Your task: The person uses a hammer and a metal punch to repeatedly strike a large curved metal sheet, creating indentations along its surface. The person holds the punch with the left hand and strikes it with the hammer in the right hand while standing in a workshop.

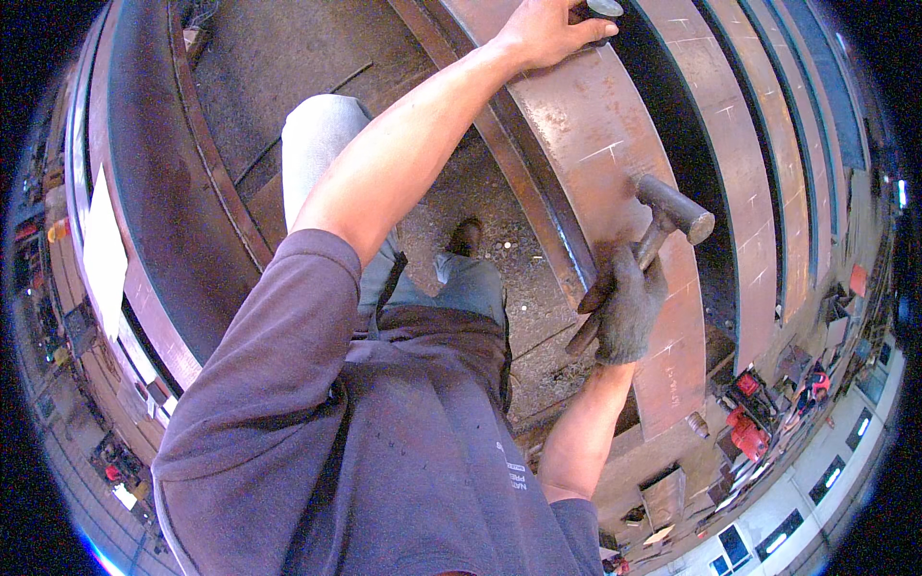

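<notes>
The glove [629, 312] and hammer [675, 209] are dark grey, the beam [591, 202] brown with white marks [605, 150].

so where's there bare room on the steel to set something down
The near beam has bare patches between left hand and hammer, and from the right hand to its lower end. The next beam rightward looks free too. It's crowded around both hands.

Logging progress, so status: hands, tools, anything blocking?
Left hand holding round-ended metal piece. Right hand gripping hammer over steel beam. No obstruction seen between hammer and piece.
</notes>
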Available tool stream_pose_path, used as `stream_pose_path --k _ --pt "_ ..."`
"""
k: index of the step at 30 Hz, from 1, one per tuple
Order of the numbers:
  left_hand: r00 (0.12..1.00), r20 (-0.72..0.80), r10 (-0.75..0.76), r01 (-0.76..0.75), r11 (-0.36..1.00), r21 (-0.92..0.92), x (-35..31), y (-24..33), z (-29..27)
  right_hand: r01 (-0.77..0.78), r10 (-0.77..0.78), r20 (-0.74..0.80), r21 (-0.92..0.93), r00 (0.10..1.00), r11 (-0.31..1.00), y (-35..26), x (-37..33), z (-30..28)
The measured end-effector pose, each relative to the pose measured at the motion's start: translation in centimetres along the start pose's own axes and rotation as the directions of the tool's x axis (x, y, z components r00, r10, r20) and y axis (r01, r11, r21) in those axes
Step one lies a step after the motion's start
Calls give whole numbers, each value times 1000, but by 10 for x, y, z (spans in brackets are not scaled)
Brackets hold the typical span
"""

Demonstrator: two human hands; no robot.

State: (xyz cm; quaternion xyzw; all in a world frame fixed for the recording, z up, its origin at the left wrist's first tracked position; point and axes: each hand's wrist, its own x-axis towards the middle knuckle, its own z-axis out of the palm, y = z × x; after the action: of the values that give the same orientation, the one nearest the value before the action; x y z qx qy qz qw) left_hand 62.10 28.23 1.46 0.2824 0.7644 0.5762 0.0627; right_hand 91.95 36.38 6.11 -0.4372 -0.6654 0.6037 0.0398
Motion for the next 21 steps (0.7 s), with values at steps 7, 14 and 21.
stream_pose_path --k 7,14,21 --pt "1000 26 11 -11 1000 10 2 5 0 -9 9 16 -19 1000 1000 -1 -1 -4" --pt "984 -46 170 -166 982 87 0 -32 1 517 -544 202 -678 815 522 -139 20 -45" --pt "984 1 180 -180 983 -45 5 -29 24 765 -788 230 -496 571 410 -186 113 -59"
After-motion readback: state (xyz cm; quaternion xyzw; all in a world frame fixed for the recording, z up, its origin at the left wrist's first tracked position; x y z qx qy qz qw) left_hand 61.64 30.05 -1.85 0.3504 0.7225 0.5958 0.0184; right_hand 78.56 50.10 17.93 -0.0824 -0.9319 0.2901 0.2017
